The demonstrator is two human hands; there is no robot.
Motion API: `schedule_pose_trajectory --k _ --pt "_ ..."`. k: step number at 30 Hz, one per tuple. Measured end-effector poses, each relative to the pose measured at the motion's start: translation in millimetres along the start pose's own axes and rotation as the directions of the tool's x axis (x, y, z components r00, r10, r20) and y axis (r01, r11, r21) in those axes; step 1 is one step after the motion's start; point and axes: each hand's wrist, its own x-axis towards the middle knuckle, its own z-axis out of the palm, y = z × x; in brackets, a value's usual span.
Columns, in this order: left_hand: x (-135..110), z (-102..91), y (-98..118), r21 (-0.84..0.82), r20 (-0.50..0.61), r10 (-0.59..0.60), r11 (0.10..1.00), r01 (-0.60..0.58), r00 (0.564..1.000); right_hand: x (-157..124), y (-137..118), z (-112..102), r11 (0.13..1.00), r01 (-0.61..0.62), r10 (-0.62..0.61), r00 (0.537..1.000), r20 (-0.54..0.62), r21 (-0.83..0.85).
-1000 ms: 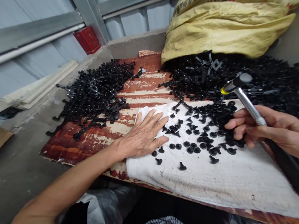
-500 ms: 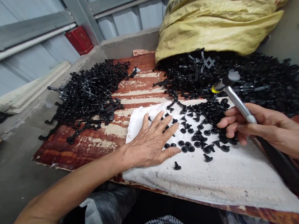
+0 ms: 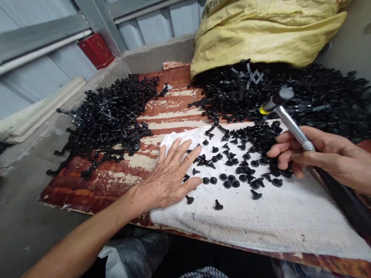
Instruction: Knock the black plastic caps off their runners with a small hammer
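Our right hand (image 3: 322, 154) grips a steel-shafted hammer (image 3: 292, 126) firmly, its head over the far edge of the white cloth (image 3: 253, 226). Our left hand (image 3: 166, 178) lies open on that cloth, fingers apart, just beside scattered black pieces (image 3: 229, 179), seemingly plastic fasteners.

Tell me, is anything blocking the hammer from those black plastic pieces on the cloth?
Nothing visible does. The hammer in the right hand has a clear path down to the black plastic pieces on the white cloth. The left hand lies flat off to their side.
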Motion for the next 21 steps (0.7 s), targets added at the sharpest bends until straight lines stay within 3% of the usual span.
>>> schedule_pose_trajectory --k 11,21 --pt "-17.0 5.0 6.6 -0.065 0.025 0.051 0.997 -0.049 0.998 -0.4 2.4 -2.6 1.000 0.009 -0.009 1.000 0.006 -0.003" --pt "-19.7 13.7 6.0 -0.123 -0.100 0.056 0.990 -0.068 0.993 -0.1 2.0 -1.4 1.000 0.006 -0.006 1.000 -0.009 0.003"
